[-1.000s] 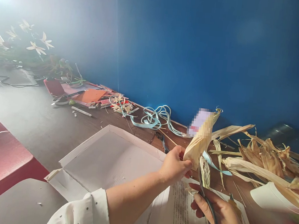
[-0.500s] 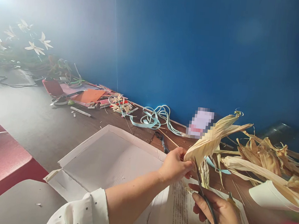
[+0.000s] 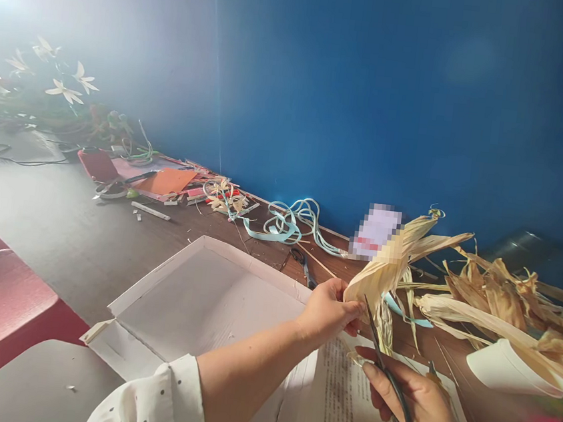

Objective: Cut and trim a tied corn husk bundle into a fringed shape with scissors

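The left hand (image 3: 330,313) pinches the near end of a dry husk (image 3: 391,263). The right hand (image 3: 417,394) grips scissors (image 3: 377,351) by it. A white cup (image 3: 506,366) lies to the right.

Pixelated card (image 3: 374,226) partly behind the pale husk (image 3: 378,275)

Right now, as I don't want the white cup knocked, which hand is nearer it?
Right. The right hand, holding scissors, is left of the white cup in view; the left hand, gripping pale husk, is farther left.
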Demonstrator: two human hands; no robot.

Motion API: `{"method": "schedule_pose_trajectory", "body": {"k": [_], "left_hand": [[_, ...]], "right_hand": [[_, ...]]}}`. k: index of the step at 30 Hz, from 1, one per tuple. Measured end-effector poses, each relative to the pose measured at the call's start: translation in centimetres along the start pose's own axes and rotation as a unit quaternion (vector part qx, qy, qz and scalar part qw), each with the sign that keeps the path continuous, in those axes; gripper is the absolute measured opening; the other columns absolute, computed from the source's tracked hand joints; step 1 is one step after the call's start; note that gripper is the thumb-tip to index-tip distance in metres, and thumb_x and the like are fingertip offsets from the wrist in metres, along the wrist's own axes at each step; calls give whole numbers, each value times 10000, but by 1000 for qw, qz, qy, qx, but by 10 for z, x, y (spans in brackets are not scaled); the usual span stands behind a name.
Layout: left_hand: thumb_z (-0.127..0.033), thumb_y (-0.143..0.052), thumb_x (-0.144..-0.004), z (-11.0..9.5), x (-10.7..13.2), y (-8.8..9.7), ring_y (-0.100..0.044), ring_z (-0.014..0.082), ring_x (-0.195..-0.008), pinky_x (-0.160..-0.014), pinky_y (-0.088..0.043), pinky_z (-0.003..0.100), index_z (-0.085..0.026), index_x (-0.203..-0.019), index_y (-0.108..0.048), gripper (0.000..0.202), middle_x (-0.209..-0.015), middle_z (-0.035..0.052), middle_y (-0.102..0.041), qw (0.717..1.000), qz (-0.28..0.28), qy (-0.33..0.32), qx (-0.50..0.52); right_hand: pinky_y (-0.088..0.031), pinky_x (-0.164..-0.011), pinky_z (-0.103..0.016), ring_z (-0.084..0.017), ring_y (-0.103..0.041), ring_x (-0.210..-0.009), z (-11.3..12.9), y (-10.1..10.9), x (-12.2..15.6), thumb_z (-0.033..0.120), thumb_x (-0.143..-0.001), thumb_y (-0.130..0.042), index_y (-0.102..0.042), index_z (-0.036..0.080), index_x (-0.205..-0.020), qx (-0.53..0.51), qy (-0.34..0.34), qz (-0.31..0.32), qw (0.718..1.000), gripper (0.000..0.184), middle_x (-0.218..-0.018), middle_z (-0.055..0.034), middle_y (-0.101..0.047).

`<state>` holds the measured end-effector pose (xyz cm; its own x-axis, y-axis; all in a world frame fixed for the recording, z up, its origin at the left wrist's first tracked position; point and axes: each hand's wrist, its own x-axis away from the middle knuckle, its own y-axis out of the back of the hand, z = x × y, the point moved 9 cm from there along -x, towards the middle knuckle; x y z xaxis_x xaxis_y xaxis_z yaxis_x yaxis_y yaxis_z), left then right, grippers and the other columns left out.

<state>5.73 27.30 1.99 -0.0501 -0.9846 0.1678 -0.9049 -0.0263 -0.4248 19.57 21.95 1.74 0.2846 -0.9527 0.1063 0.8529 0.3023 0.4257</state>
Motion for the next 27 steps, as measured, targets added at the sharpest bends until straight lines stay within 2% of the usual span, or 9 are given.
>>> {"method": "schedule_pose_trajectory", "body": {"k": [6, 13, 20, 27], "left_hand": [[-88, -608, -715, 0, 0, 1, -536, 98, -446, -390, -440, 171, -161, -780, -463, 174, -553, -39, -549, 1000, -1, 3, 6], [-87, -597, -714, 2, -1, 1, -536, 101, -437, -389, -440, 173, -164, -770, -461, 166, -545, -37, -552, 1000, 0, 4, 7], [-59, -595, -718, 0, 1, 1, -539, 103, -440, -385, -448, 172, -161, -767, -460, 175, -522, -37, -548, 1000, -12, 9, 20], [-56, -593, -742, -2, 2, 2, -523, 92, -426, -377, -449, 170, -158, -760, -449, 178, -510, -48, -531, 999, -25, 8, 21]], "right_hand": [[-379, -497, -170, -108, -447, -491, -3, 0, -1, 638, -817, -645, -696, 201, -1029, 0, 1, 1, 1000, 489, -530, 40, -497], [-415, -513, -192, -127, -475, -508, -10, -3, -5, 634, -823, -641, -675, 172, -1077, 8, 2, 32, 999, 528, -557, 25, -535], [-395, -524, -219, -141, -471, -522, -13, -4, -5, 656, -802, -641, -670, 167, -1094, 2, -21, 25, 999, 571, -560, 22, -532], [-359, -513, -211, -126, -431, -504, -1, -3, -1, 629, -814, -627, -693, 181, -1037, 14, -2, 5, 1000, 505, -539, 34, -500]]}}
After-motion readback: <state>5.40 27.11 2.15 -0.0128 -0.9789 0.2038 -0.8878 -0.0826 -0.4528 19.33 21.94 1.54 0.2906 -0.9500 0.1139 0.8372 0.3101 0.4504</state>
